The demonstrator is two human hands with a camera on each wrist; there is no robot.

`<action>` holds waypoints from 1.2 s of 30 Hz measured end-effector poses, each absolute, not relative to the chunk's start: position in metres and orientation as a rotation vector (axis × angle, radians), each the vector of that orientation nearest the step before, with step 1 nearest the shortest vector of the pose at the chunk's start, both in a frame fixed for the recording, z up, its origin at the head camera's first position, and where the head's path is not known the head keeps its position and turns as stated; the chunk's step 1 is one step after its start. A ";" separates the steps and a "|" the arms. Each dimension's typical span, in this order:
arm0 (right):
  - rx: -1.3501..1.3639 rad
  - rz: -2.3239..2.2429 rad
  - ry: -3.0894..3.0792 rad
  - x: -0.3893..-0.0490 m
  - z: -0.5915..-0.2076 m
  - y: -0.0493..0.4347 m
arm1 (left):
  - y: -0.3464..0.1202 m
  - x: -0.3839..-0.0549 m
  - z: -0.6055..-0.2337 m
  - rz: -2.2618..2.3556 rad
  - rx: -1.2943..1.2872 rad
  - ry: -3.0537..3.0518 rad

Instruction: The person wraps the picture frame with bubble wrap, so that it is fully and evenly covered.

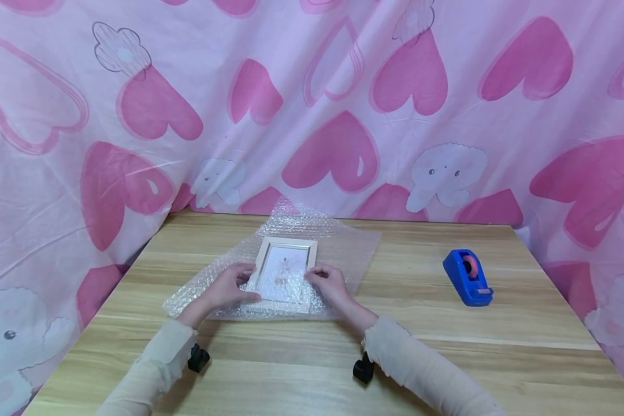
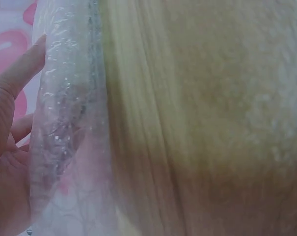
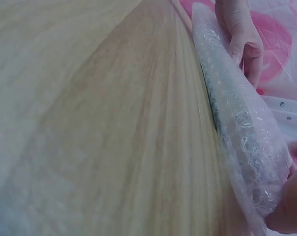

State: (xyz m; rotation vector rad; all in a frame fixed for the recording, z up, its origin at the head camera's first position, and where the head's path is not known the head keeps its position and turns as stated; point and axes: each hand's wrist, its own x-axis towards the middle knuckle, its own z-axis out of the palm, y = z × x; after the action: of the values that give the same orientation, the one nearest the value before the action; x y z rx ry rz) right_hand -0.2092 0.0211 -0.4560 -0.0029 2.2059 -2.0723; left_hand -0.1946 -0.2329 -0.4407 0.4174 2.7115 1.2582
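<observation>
A light-coloured picture frame [image 1: 312, 253] lies face up on clear bubble wrap [image 1: 296, 222], a layer of which covers its lower part. My left hand [image 1: 232, 286] rests at its left side, thumb and fingers spread apart and touching the wrap. Up close in the left wrist view, that hand [image 2: 8, 113] has its thumb straight against the bubble wrap [image 2: 65, 98]. At the right edge, my right hand [image 1: 333, 286] pinches the wrap between thumb and fingertips. Part of the right hand [image 3: 289, 201] also shows beside the wrapped edge [image 3: 241, 132] in the right wrist view.
A blue tape dispenser [image 1: 465, 280] with a pink roll stands at the right of the wooden table [image 1: 421, 358]. Behind and beside the table hangs a pink cloth [image 1: 333, 52] printed with hearts. Black wrist devices [image 1: 364, 368] hang beneath the forearms.
</observation>
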 end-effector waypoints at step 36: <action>-0.111 -1.886 2.443 -0.207 -0.458 0.020 | -0.212 -0.201 -0.436 0.864 0.325 2.961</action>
State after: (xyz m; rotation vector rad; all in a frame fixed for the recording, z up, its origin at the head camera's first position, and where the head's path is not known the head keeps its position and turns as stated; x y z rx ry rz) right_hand -0.2066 0.0204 -0.4581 -0.1115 2.4427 -1.8859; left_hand -0.2009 -0.2120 -0.4355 0.3250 2.9611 0.8642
